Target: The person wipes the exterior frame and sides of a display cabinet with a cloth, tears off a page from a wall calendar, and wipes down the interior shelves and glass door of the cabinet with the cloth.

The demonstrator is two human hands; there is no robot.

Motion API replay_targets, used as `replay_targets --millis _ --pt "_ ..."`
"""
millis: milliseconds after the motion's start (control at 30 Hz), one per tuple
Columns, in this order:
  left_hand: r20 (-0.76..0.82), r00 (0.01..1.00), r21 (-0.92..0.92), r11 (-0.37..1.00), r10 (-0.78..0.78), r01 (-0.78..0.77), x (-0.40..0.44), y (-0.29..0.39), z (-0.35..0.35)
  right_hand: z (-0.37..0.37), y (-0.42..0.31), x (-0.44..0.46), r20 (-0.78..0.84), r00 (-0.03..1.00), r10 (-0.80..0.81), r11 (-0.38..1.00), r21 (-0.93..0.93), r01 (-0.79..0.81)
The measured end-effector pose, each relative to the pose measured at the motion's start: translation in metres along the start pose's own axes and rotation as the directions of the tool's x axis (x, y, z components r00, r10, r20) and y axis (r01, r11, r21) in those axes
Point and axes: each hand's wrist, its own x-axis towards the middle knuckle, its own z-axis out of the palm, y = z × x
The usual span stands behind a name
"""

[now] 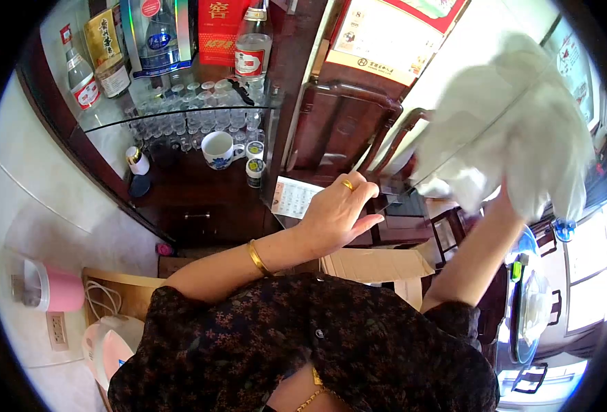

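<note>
My left hand (341, 208) is at the centre, in front of the cabinet, with a ring and a gold bracelet. Its fingers are bent and its thumb is below them, around the lower end of a clear glass pane (447, 159) whose thin edge runs up to the right. At the upper right, my raised right hand (507, 198) holds a large white cloth (499, 127) against the pane. The cloth is blurred and covers nearly all of that hand's fingers.
An open cabinet at the left holds bottles (253, 51), small glasses (207, 117) and a mug (218, 150). A chair (341, 130) stands behind my left hand. A cardboard box (375, 266) is close to my body. A round table (523, 309) is at the right.
</note>
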Motion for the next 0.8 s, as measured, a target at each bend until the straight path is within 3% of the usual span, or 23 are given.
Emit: replay_targets --millis 100,233,300,367,433,467,533,567,633,667,700,733,800 --pt "-0.011 1.000 0.017 1.000 0.012 -0.012 0.002 0.000 0.004 0.029 0.034 0.002 0.104 0.994 -0.034 0.996 -0.083 0.042" --pt "-0.045 0.999 0.095 0.995 0.017 -0.013 -0.002 0.001 0.006 0.044 0.083 -0.066 0.358 0.928 0.104 0.991 -0.111 -0.068" --pt "-0.051 0.999 0.086 0.996 0.001 0.004 -0.003 0.003 0.005 0.040 0.109 -0.118 0.547 0.803 0.237 0.966 -0.049 -0.252" --pt "-0.083 0.996 0.093 0.995 0.027 -0.019 -0.004 0.005 0.003 0.027 0.141 -0.175 0.739 0.582 0.339 0.842 0.037 -0.538" --pt "-0.099 0.992 0.142 0.988 0.076 -0.062 -0.003 0.002 0.005 0.022 0.145 -0.203 0.821 0.429 0.376 0.771 -0.021 -0.636" --pt "-0.063 0.997 0.139 0.990 0.046 -0.037 -0.005 0.001 0.005 0.017 0.141 -0.202 0.832 0.379 0.404 0.781 -0.097 -0.617" --pt "-0.109 0.992 0.116 0.992 0.070 -0.058 -0.006 0.004 0.002 0.033 0.080 -0.145 0.813 0.335 0.477 0.877 -0.467 -0.115" --pt "-0.094 0.993 0.110 0.992 0.068 -0.057 -0.005 0.004 0.000 0.041 0.050 -0.117 0.801 0.312 0.512 0.803 -0.575 0.158" --pt "-0.064 0.997 0.117 0.992 0.047 -0.039 -0.003 0.007 -0.002 0.030 0.056 -0.097 0.780 0.380 0.498 0.754 -0.605 0.253" --pt "-0.064 0.997 0.114 0.993 0.046 -0.039 -0.003 0.006 0.000 0.022 0.044 -0.081 0.618 0.654 0.436 0.895 -0.223 -0.386" --pt "-0.063 0.997 0.115 0.993 0.047 -0.040 -0.004 0.004 0.002 0.023 0.030 -0.068 0.482 0.720 0.500 0.791 0.084 -0.606" --pt "-0.063 0.997 0.117 0.992 0.049 -0.041 -0.004 0.002 0.004 0.025 0.016 -0.055 0.334 0.766 0.550 0.629 0.438 -0.643" --pt "-0.081 0.994 0.135 0.989 0.078 -0.067 -0.002 0.001 0.005 0.039 -0.009 -0.028 0.217 0.897 0.385 0.742 0.505 -0.441"
